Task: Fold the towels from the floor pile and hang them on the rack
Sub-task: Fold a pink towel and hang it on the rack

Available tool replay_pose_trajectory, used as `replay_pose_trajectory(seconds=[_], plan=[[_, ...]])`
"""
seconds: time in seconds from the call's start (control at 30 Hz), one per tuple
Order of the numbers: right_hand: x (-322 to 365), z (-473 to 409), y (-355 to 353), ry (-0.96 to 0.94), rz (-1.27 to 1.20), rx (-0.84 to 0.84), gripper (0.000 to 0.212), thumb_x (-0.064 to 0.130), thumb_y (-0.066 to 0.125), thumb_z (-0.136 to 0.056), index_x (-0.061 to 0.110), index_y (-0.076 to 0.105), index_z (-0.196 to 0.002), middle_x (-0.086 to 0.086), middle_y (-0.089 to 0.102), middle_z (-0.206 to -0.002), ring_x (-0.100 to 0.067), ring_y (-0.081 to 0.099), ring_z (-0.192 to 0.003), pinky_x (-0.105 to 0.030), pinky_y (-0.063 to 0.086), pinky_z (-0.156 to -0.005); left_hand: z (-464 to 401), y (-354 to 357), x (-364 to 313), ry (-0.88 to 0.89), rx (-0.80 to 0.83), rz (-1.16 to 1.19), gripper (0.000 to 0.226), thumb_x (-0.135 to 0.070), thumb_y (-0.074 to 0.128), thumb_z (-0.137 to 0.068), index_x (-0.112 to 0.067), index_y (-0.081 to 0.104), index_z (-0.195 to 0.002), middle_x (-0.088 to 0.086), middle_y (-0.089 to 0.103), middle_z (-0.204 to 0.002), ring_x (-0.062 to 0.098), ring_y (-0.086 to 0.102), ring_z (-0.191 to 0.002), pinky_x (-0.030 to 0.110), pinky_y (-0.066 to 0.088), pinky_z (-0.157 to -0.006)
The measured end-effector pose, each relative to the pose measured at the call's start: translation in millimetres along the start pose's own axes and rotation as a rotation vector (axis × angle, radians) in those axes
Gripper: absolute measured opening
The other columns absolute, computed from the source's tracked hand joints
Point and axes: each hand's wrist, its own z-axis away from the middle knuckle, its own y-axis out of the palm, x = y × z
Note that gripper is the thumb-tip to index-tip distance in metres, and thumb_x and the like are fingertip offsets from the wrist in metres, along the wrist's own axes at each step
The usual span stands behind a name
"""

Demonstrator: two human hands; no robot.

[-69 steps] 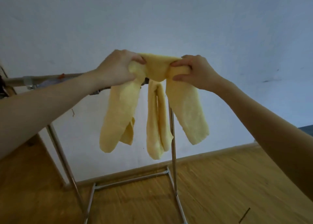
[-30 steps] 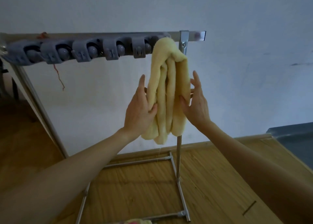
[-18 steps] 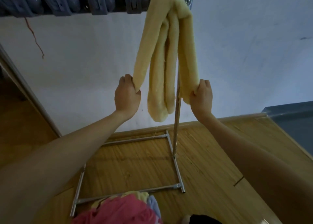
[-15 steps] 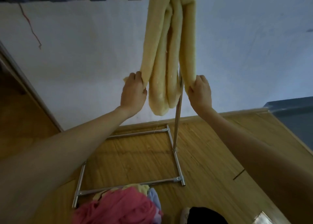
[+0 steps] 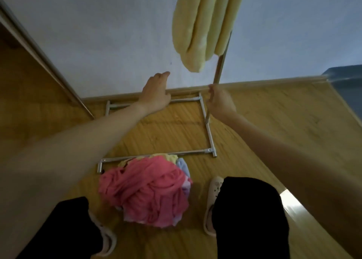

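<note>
1. Yellow towel (image 5: 203,23) hangs folded from the rack (image 5: 219,70), top out of view.
2. Left hand (image 5: 156,96), right hand (image 5: 220,103): loosely open, empty, below it.
3. Next, I'd say: grab from the floor pile (image 5: 147,190).

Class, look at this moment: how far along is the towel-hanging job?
Done: one yellow towel hangs folded on the rack. In hand: nothing; the left hand and right hand are empty below it. Left: the floor pile, pink towel on top, is unfolded.
</note>
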Motion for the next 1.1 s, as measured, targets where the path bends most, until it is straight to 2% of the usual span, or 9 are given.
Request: replay_pose_trajectory(seconds=[0.27,0.37,0.43,0.53,0.67,0.77,0.87,0.97,1.1], plan=[[-22.1,112.2,166.2,-0.014,0.137,0.764,0.026,0.006,0.057,-0.084,-0.011,0.058,-0.103,-0.026,0.060,-0.101,-0.041,0.058,-0.098,-0.044,0.044,-0.082,127.4,90.2,137.2,-0.336,0.324,-0.042,0.051,-0.007,0.061,-0.080,0.004,0.047,-0.128,0.025,0.051,-0.127,0.039,0.049,-0.119,0.043,0.042,-0.097],[-27.4,141.5,208.9,-0.029,0.158,0.907,0.034,0.001,0.056,-0.085,-0.011,0.054,-0.117,-0.027,0.055,-0.112,-0.038,0.053,-0.108,-0.037,0.037,-0.092,168.9,120.4,176.7,-0.357,0.401,-0.058,0.055,-0.008,0.061,-0.078,0.002,0.046,-0.130,0.023,0.051,-0.131,0.038,0.048,-0.121,0.041,0.040,-0.099],[-23.9,150.3,227.3,-0.048,0.164,0.933,0.052,0.003,0.054,-0.088,-0.006,0.038,-0.137,-0.023,0.046,-0.136,-0.033,0.044,-0.126,-0.030,0.030,-0.100,187.3,139.1,197.7,-0.392,0.456,-0.046,0.052,-0.009,0.062,-0.078,0.001,0.047,-0.128,0.023,0.051,-0.130,0.038,0.050,-0.119,0.043,0.042,-0.096],[-14.9,149.5,252.5,-0.108,0.224,0.908,0.062,0.008,0.053,-0.088,0.004,0.029,-0.145,-0.019,0.041,-0.141,-0.034,0.043,-0.127,-0.034,0.035,-0.099,201.9,165.3,221.8,-0.444,0.514,-0.026,0.035,-0.008,0.059,-0.083,-0.001,0.052,-0.116,0.021,0.056,-0.118,0.038,0.054,-0.109,0.042,0.045,-0.086],[-10.0,142.4,286.0,-0.159,0.263,0.847,0.077,0.003,0.053,-0.084,0.017,0.018,-0.151,-0.005,0.020,-0.157,-0.038,0.040,-0.130,-0.044,0.041,-0.101,208.8,196.5,242.5,-0.467,0.537,-0.003,0.050,-0.011,0.057,-0.089,-0.005,0.042,-0.136,0.016,0.047,-0.136,0.034,0.044,-0.126,0.041,0.038,-0.104],[-10.8,139.2,305.2,-0.197,0.285,0.846,0.081,0.004,0.052,-0.086,0.027,0.010,-0.152,0.002,0.010,-0.160,-0.037,0.034,-0.135,-0.049,0.042,-0.102,207.1,214.3,253.5,-0.486,0.497,0.007,0.059,-0.017,0.060,-0.090,-0.010,0.035,-0.142,0.013,0.042,-0.142,0.033,0.040,-0.130,0.041,0.036,-0.108],[-13.2,138.3,317.1,-0.222,0.306,0.819,0.072,0.010,0.052,-0.087,0.020,0.019,-0.150,-0.008,0.030,-0.151,-0.036,0.040,-0.127,-0.048,0.048,-0.092,203.0,226.1,259.6,-0.492,0.516,-0.058,0.050,-0.022,0.059,-0.091,-0.012,0.041,-0.137,0.011,0.045,-0.138,0.033,0.042,-0.126,0.044,0.039,-0.103],[-10.6,137.2,319.1,-0.243,0.332,0.793,0.057,0.014,0.050,-0.089,0.013,0.033,-0.144,-0.014,0.045,-0.131,-0.033,0.048,-0.115,-0.046,0.049,-0.087,201.9,226.5,259.4,-0.437,0.461,-0.121,0.025,-0.018,0.054,-0.092,-0.011,0.053,-0.117,0.012,0.054,-0.121,0.034,0.050,-0.113,0.044,0.042,-0.092],[-6.4,134.8,310.3,-0.223,0.337,0.792,0.040,0.015,0.047,-0.091,0.010,0.047,-0.130,-0.016,0.053,-0.116,-0.033,0.054,-0.105,-0.040,0.046,-0.081,209.2,206.5,250.3,-0.361,0.348,0.067,0.015,-0.016,0.050,-0.093,-0.007,0.054,-0.105,0.013,0.063,-0.101,0.033,0.059,-0.093,0.042,0.046,-0.077]])
